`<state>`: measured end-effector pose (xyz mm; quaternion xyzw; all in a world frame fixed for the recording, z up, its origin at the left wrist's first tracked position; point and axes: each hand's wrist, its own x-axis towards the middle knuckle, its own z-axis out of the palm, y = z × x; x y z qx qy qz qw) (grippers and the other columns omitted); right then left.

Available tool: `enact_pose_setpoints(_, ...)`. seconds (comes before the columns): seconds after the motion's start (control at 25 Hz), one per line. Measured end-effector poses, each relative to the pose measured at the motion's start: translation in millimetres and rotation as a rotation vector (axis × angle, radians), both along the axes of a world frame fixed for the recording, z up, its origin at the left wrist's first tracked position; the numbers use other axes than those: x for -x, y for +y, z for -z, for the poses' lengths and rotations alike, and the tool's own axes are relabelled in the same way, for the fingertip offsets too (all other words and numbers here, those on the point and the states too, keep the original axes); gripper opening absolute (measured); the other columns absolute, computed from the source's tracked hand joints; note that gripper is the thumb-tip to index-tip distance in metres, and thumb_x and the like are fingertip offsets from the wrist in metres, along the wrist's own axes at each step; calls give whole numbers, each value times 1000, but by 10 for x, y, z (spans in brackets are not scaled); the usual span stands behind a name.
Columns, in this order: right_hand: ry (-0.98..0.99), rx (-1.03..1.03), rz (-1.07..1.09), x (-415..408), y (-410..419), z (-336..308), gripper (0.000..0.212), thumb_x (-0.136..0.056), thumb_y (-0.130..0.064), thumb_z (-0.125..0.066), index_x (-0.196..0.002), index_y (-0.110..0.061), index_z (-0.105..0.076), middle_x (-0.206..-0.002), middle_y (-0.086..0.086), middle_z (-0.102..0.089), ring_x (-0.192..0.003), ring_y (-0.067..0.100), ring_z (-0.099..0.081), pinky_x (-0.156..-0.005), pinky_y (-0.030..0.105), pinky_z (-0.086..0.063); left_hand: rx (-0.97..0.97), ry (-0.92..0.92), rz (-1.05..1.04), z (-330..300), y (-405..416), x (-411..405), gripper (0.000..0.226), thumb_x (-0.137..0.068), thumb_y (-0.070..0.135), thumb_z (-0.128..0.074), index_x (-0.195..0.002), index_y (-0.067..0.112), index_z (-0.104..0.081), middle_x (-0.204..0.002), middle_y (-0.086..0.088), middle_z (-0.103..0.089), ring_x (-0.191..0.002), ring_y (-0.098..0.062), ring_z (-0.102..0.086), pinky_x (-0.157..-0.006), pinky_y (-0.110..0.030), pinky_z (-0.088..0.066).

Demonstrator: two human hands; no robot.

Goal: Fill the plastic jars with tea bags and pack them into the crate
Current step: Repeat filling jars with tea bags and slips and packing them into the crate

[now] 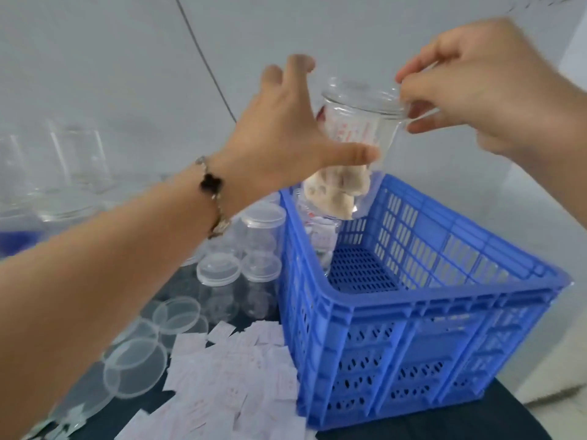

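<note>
Loose lids (136,366) and tea bags (228,369) lie scattered at the left, beside empty jars (219,281). The left hand (279,134) wraps the filled jar (355,147), held high above the blue crate (422,312), while the right hand (482,90) pinches its lid (362,96). If that lid is only half seated, I'd worry the jar slips and spills into the crate.

No legible text. Faint red print on tea bags (235,379) and in held jar (355,134), too blurred.
</note>
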<state>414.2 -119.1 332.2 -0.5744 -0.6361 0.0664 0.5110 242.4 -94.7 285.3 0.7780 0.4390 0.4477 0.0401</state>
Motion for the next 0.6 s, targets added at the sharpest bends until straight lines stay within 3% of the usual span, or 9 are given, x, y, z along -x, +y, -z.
enact_pose_setpoints(0.16,-38,244,113,-372,406,165,13,-75,5,-59,-74,-6,-65,-61,8,-59,-51,15,-62,-50,27,-58,-141,385,28,59,298,-463,55,-63,61,-75,-97,22,-58,-109,2,-42,-108,-21,-45,-86,-32,-43)
enact_pose_setpoints(0.24,-76,410,87,-499,573,484,11,-78,10,-59,-79,1,-66,-64,13,-61,-42,14,-61,-42,25,-55,-95,631,80,308,398,-634,46,-73,60,-68,-90,17,-63,-106,1,-55,-106,-21,-49,-85,-37,-47)
enact_pose_setpoints(0.32,-172,604,44,-558,718,874,15,-77,11,-60,-90,9,-66,-75,20,-65,-46,18,-64,-51,32,-59,50,876,155,570,451,-711,38,-84,54,-60,-93,18,-67,-94,1,-63,-94,-20,-59,-76,-38,-51)
enact_pose_setpoints(0.44,-320,889,-11,-528,940,1373,21,-76,8,-64,-97,8,-68,-81,19,-68,-58,19,-66,-71,36,-59,319,1146,268,844,625,-818,26,-93,39,-56,-102,19,-69,-84,7,-63,-82,-15,-56,-64,-26,-42)
enact_pose_setpoints(0.6,-452,1062,-87,-374,1204,1710,9,-81,0,-65,-89,-1,-64,-74,6,-60,-58,14,-57,-59,25,-52,652,1371,259,1076,836,-1031,15,-95,18,-55,-103,12,-66,-78,8,-57,-68,-9,-54,-60,-16,-45)
